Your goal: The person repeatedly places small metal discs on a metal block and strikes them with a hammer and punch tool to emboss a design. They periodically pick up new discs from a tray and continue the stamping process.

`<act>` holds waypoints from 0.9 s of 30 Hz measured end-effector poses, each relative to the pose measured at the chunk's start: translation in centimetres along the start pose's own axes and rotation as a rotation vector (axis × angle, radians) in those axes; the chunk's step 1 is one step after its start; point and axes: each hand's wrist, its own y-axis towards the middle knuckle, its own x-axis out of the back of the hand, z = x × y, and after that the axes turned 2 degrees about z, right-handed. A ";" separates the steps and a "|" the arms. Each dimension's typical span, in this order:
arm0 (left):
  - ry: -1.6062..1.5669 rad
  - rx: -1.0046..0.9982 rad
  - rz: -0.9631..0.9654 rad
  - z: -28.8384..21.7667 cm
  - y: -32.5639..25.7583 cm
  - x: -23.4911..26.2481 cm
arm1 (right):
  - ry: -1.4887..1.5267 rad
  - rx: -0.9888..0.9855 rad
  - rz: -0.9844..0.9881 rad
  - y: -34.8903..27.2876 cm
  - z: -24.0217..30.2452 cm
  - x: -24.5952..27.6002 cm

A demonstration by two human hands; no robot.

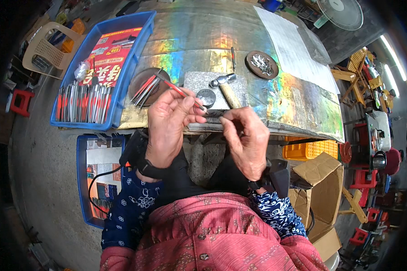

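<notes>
My left hand (165,122) pinches a slim red pen-like stick (176,89), tilted with its pale tip toward my right hand. Close by, my right hand (248,140) has thumb and forefinger pressed together at the table's near edge; whatever is between them is too small to make out. Just beyond the fingers, a grey slab (193,80) bears a hammer (230,95) with a wooden handle and a round dark metal piece (206,96). A brown dish (139,80) with several red, black and grey sticks sits behind my left hand.
At the left, a blue tray (119,106) holds a packed row of similar sticks. A brown dish (250,67) of small silvery pieces and a thin dark tool (233,58) lie farther back. Below are another blue tray (81,176), a cardboard box (323,198) and a yellow crate (309,150).
</notes>
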 end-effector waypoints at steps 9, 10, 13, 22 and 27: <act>0.423 -0.228 0.019 0.8 2.7 0.1 | -0.532 0.084 0.081 0.0 -2.0 2.4; 0.487 -0.226 0.018 0.8 2.8 0.1 | -0.535 0.067 0.095 -0.1 -2.1 2.5; 0.550 -0.259 -0.002 1.1 2.8 -0.1 | -0.533 0.001 0.132 -0.2 -2.4 2.4; 0.584 -0.286 -0.066 1.3 2.8 -0.6 | -0.498 -0.110 0.175 -0.4 -2.7 2.0; 0.723 -0.334 -0.059 1.2 2.7 -0.5 | -0.514 -0.098 0.189 -0.6 -3.1 1.8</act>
